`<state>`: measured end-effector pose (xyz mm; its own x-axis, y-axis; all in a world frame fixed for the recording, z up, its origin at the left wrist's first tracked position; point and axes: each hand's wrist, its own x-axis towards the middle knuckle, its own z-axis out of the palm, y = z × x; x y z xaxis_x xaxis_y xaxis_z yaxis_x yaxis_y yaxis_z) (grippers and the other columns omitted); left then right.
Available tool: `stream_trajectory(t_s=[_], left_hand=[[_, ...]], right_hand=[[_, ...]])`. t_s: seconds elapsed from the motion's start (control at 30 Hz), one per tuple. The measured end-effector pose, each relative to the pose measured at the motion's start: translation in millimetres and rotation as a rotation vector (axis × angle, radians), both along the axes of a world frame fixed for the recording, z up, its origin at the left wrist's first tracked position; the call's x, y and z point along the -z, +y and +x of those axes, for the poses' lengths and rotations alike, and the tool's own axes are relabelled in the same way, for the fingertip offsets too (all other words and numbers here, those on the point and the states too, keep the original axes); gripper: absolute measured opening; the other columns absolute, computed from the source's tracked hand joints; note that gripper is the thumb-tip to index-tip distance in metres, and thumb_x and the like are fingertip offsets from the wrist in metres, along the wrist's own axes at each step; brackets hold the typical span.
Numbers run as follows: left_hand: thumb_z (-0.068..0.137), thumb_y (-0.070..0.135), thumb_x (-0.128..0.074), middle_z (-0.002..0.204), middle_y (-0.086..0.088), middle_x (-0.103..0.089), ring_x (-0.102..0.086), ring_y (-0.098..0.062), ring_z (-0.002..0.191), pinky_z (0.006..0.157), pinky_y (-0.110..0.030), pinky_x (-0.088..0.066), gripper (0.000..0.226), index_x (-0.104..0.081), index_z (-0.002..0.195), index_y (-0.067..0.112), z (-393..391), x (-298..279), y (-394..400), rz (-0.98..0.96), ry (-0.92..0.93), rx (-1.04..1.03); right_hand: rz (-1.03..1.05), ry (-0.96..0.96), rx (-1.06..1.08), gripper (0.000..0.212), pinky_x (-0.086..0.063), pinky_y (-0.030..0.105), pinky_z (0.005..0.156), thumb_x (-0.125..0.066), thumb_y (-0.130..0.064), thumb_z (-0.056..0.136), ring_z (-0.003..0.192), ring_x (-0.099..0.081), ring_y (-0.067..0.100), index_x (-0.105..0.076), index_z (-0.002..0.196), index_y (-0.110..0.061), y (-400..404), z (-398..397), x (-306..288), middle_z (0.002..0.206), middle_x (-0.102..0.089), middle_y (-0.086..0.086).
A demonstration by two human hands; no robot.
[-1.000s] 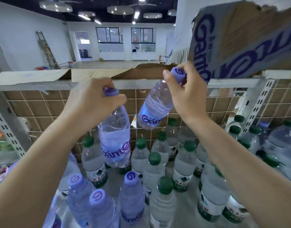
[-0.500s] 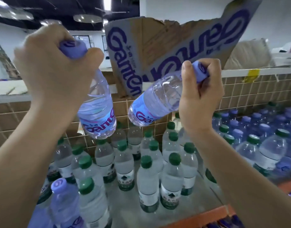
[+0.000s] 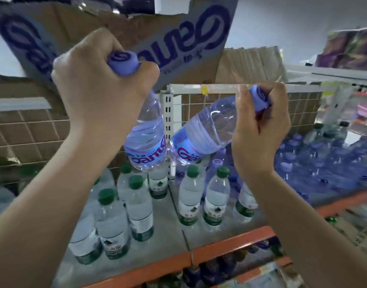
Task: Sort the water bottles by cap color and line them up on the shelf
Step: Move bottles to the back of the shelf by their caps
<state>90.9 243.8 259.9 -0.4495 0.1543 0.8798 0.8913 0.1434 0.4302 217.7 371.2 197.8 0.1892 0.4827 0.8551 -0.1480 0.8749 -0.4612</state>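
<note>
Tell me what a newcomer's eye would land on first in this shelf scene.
First, the two raised hands in the middle: the left hand grips a purple-capped bottle by its neck, and the right hand holds a second purple-capped bottle tilted toward it. Below stand green-capped bottles on the grey shelf, with a purple-capped crowd at right. Above leans a torn cardboard box with big purple lettering.

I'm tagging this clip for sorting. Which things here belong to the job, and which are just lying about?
Job: left hand and right hand, each gripping a purple-cap bottle; green-cap bottles; purple group; shelf.
Lying about: cardboard; packages.
</note>
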Motion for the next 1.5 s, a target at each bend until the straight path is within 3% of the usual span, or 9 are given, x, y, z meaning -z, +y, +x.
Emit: stream_trajectory(t_s=[0.13,0.3,0.4,0.6,0.8,1.07,1.23,1.33,1.5], left_hand=[[0.067,0.039,-0.056,0.058,-0.003,-0.045,-0.045,-0.021,0.061,0.058,-0.027,-0.028,0.033,-0.053,0.067,0.006,21,2,42,0.038,0.015,0.002],[0.069,0.038,-0.057,0.054,0.004,-0.038,-0.039,-0.019,0.060,0.059,-0.026,-0.026,0.034,-0.052,0.068,0.005,40,0,104,0.012,0.016,0.105],[0.069,0.036,-0.059,0.052,0.007,-0.039,-0.037,-0.014,0.060,0.054,-0.026,-0.027,0.028,-0.052,0.068,0.009,47,1,144,0.025,-0.024,0.161],[0.073,0.034,-0.059,0.058,0.008,-0.046,-0.049,-0.018,0.064,0.066,-0.038,-0.045,0.024,-0.056,0.071,0.011,60,3,223,-0.015,-0.055,0.237],[0.076,0.034,-0.059,0.058,0.012,-0.045,-0.043,-0.010,0.064,0.063,-0.023,-0.029,0.020,-0.052,0.074,0.016,75,0,285,-0.007,-0.037,0.218],[0.072,0.036,-0.060,0.064,0.007,-0.051,-0.047,-0.013,0.068,0.065,-0.026,-0.033,0.023,-0.057,0.073,0.014,116,9,366,0.008,-0.091,0.150],[0.070,0.038,-0.063,0.060,0.001,-0.051,-0.048,-0.018,0.064,0.059,-0.033,-0.038,0.031,-0.059,0.070,0.008,151,24,412,-0.123,-0.055,0.098],[0.071,0.038,-0.066,0.062,-0.002,-0.053,-0.050,-0.022,0.067,0.061,-0.034,-0.038,0.029,-0.059,0.071,0.009,164,34,428,-0.223,-0.058,0.027],[0.071,0.035,-0.069,0.061,-0.002,-0.056,-0.053,-0.024,0.065,0.059,-0.032,-0.039,0.024,-0.058,0.067,0.014,175,58,438,-0.452,-0.089,-0.054]], right_hand=[[-0.022,0.021,0.062,0.018,-0.035,0.021,0.064,-0.058,-0.023,0.090,0.064,-0.037,0.001,-0.045,0.080,-0.016,38,36,0,0.071,-0.042,-0.014],[-0.048,0.048,0.127,0.019,-0.038,0.028,0.066,-0.057,-0.031,0.088,0.068,-0.039,0.007,-0.042,0.078,-0.032,91,67,-3,0.074,-0.043,-0.012],[-0.026,0.041,0.202,0.022,-0.036,0.019,0.067,-0.058,-0.029,0.089,0.067,-0.038,-0.001,-0.040,0.078,-0.034,123,79,-5,0.073,-0.042,-0.015],[0.008,0.017,0.326,0.017,-0.033,0.010,0.067,-0.060,-0.030,0.089,0.067,-0.042,-0.007,-0.046,0.084,-0.022,198,103,-12,0.073,-0.043,-0.018],[0.032,0.016,0.420,0.020,-0.033,0.013,0.068,-0.059,-0.034,0.090,0.068,-0.040,-0.003,-0.046,0.087,-0.019,266,134,-21,0.074,-0.043,-0.018],[0.012,-0.073,0.418,0.036,-0.030,0.011,0.065,-0.059,-0.038,0.089,0.068,-0.036,0.004,-0.057,0.088,-0.002,383,183,-14,0.075,-0.039,-0.023],[0.016,-0.186,0.386,0.033,-0.029,0.010,0.061,-0.059,-0.033,0.089,0.071,-0.034,0.002,-0.055,0.085,-0.001,455,208,-1,0.076,-0.045,-0.005],[-0.002,-0.305,0.379,0.034,-0.022,0.021,0.058,-0.059,-0.034,0.089,0.069,-0.034,0.002,-0.056,0.087,0.000,493,216,8,0.081,-0.051,0.002],[0.014,-0.519,0.348,0.028,-0.022,0.017,0.057,-0.065,-0.028,0.088,0.073,-0.038,0.004,-0.056,0.088,-0.001,535,219,32,0.090,-0.062,0.012]])
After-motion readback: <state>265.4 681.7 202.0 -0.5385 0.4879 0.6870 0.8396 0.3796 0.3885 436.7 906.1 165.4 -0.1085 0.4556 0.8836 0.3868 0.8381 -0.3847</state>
